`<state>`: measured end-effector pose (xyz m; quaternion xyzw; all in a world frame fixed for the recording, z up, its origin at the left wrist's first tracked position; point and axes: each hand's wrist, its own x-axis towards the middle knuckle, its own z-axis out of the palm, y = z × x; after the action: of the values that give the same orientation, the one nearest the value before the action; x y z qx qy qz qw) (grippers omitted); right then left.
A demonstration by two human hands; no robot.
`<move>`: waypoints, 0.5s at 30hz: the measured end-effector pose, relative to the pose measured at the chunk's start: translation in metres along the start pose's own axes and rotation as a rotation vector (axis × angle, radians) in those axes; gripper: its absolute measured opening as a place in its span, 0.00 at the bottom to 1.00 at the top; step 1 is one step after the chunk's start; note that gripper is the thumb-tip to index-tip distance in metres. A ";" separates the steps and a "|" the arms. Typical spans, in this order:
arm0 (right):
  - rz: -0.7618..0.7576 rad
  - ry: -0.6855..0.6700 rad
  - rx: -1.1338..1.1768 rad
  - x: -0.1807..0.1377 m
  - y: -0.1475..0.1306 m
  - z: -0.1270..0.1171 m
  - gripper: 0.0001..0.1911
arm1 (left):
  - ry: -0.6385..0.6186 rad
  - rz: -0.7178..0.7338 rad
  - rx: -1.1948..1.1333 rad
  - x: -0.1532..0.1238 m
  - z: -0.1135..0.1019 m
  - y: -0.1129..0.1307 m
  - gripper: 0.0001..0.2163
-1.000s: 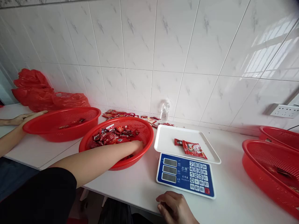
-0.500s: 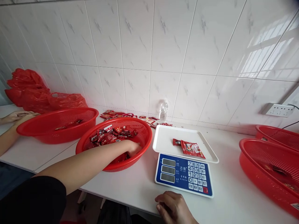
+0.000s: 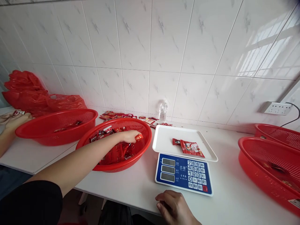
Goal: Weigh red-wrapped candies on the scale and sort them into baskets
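Note:
My left hand [image 3: 130, 136] is over the right part of a red perforated basket [image 3: 148, 142], its fingers closed on a small red packet [image 3: 139, 137]. Many small red and dark wrapped packets [image 3: 114, 154] lie below it in the basket. My right hand [image 3: 175, 206] rests at the front of the table, fingers loosely curled, with nothing visible in them. Just beyond it stands a blue and white digital scale [image 3: 185, 173]. On the scale's white tray [image 3: 164, 137] lie a larger red packet [image 3: 192, 148] and a small dark red packet [image 3: 176, 142].
Another red basket [image 3: 47, 136] stands left, beside another person's hand [image 3: 20, 122]. Red plastic bags [image 3: 25, 90] are piled behind it. Loose red packets [image 3: 110, 115] and a clear bottle [image 3: 163, 111] are along the wall. More red baskets [image 3: 260, 165] stand right, below a power socket [image 3: 277, 108].
My left hand has come up out of the packets, and a red packet now shows in its fingers. My right hand stays in place. The other person's hand now has something pale and red.

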<state>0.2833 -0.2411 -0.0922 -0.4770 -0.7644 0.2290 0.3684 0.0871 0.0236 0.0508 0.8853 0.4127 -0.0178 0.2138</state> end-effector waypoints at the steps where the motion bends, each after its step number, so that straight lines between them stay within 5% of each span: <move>1: 0.000 0.003 -0.001 0.000 0.000 0.000 0.09 | 0.049 -0.009 -0.030 0.000 -0.006 0.001 0.11; 9: 0.007 0.000 -0.001 -0.001 -0.001 -0.001 0.09 | 0.301 -0.004 -0.488 0.009 -0.045 0.039 0.12; 15: 0.012 0.016 -0.019 -0.001 -0.001 -0.002 0.09 | 0.276 0.213 -0.696 0.046 -0.028 0.096 0.11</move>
<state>0.2843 -0.2428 -0.0906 -0.4868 -0.7607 0.2203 0.3686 0.1838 0.0132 0.1022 0.7917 0.3246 0.2651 0.4445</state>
